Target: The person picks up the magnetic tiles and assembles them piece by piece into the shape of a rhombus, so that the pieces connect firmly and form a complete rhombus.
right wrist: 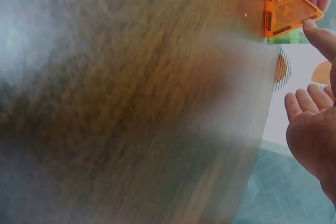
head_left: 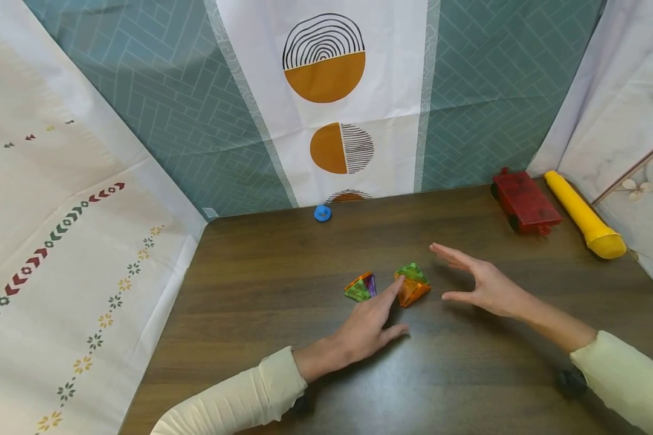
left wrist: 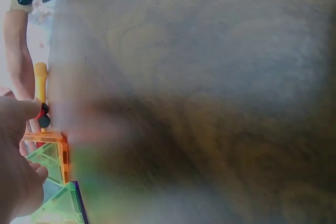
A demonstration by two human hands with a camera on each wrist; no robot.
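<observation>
Two small pyramids of translucent magnetic tiles stand on the table in the head view. The right one, an orange and green pyramid (head_left: pixel 415 291), has an orange triangular face (right wrist: pixel 289 11) in the right wrist view. To its left is a green, orange and purple pyramid (head_left: pixel 359 289), whose green tile with a purple edge (left wrist: pixel 65 205) shows in the left wrist view. My left hand (head_left: pixel 366 331) reaches between them, fingers extended, fingertips right at the orange and green pyramid's left side. My right hand (head_left: pixel 490 287) hovers right of that pyramid, fingers spread and holding nothing.
A blue button-like disc (head_left: pixel 322 213) lies near the table's back edge. At the back right sit a red toy cart (head_left: pixel 528 202) and a yellow toy microphone (head_left: pixel 584 214). Patterned cloths (head_left: pixel 326 72) hang behind and at both sides of the wooden table (head_left: pixel 261 254).
</observation>
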